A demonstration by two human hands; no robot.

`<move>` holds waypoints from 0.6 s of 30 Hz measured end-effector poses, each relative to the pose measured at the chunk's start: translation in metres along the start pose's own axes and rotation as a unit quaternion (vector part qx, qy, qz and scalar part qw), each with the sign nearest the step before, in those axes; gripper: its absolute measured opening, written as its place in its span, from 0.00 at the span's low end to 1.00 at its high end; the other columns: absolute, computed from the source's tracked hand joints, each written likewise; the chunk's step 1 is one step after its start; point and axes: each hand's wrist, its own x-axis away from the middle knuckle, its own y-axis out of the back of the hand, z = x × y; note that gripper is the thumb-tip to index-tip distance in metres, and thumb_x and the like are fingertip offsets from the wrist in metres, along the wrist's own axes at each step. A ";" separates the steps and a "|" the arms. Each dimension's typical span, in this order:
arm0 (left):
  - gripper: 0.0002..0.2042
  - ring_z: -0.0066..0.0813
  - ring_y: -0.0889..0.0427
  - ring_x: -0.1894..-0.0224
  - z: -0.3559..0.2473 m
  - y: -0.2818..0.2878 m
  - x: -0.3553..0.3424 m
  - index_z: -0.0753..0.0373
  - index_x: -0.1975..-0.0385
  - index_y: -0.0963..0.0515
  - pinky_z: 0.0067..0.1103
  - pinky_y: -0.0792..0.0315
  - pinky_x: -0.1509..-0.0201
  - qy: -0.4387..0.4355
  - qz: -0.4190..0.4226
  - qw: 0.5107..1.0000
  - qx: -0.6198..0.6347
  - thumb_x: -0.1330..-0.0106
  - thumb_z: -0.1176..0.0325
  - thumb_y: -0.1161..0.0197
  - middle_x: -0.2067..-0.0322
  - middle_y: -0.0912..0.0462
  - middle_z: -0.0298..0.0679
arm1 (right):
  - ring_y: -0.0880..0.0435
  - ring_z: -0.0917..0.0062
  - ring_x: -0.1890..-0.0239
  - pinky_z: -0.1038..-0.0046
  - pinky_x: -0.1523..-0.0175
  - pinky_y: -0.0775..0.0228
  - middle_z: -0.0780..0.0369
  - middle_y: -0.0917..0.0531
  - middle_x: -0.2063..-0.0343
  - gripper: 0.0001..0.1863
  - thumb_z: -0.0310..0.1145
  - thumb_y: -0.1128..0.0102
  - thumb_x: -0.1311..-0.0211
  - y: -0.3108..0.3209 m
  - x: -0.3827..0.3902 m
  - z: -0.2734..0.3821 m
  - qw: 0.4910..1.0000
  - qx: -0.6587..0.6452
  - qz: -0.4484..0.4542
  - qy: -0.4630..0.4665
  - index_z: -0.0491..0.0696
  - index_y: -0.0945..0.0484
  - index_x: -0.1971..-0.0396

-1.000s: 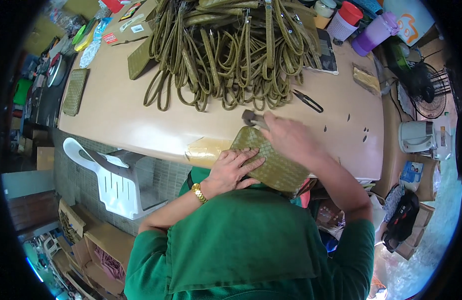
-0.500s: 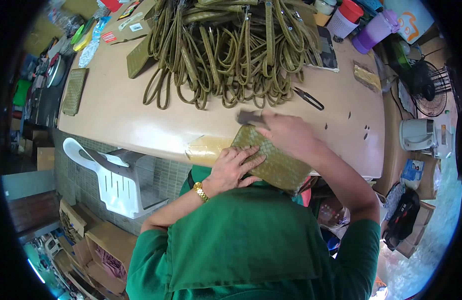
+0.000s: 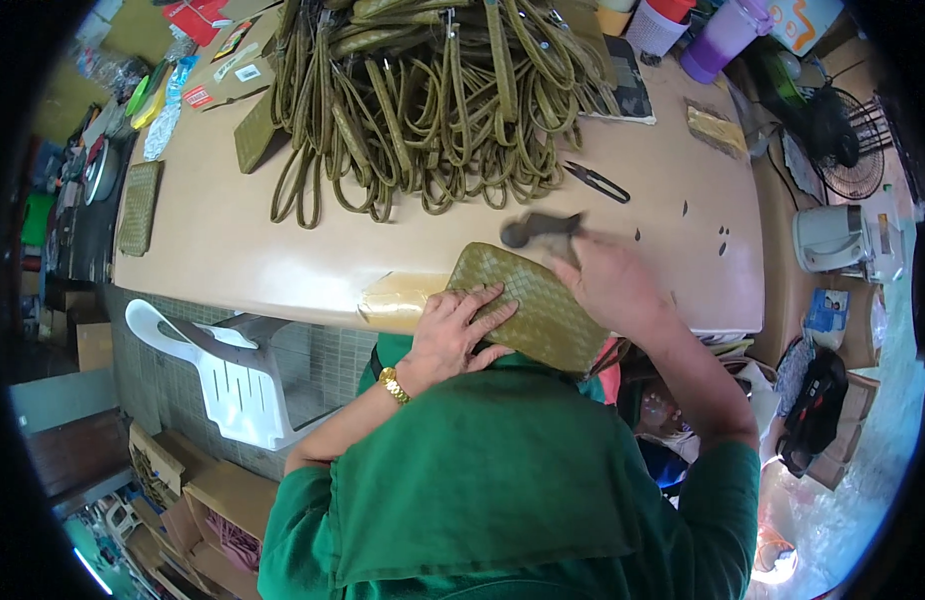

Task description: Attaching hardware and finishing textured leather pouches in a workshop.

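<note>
An olive woven-pattern pouch or panel (image 3: 548,315) lies tilted at the table's near edge, against my body. Its exact kind I cannot tell. My left hand (image 3: 458,325) rests on its left side with fingers spread flat. Closed around a dark-headed hammer (image 3: 538,230), my right hand (image 3: 613,285) is over the piece's upper right edge. The hammer is blurred by motion, its head just beyond the far edge and apart from the piece. Its handle is mostly hidden by my hand.
A large heap of olive straps (image 3: 423,120) covers the far side of the table (image 3: 223,240). Black thread snips (image 3: 598,183) lie right of it. A purple bottle (image 3: 723,40) stands far right. Tape (image 3: 408,297) covers part of the near edge. A white chair (image 3: 243,390) stands left.
My right hand has moved right with the hammer, whose head has swung away from the piece's far corner. My left hand stays on the piece. The whole view has shifted slightly.
</note>
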 end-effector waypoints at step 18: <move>0.32 0.54 0.44 0.33 -0.001 0.026 0.008 0.62 0.53 0.27 0.52 0.58 0.33 0.177 -0.057 0.982 -0.043 0.50 0.44 0.32 0.38 0.36 0.49 | 0.21 0.47 0.65 0.55 0.59 0.28 0.48 0.20 0.72 0.16 0.36 0.42 0.38 -0.047 0.116 -0.069 0.979 -0.062 -0.136 -0.140 0.42 0.30 0.56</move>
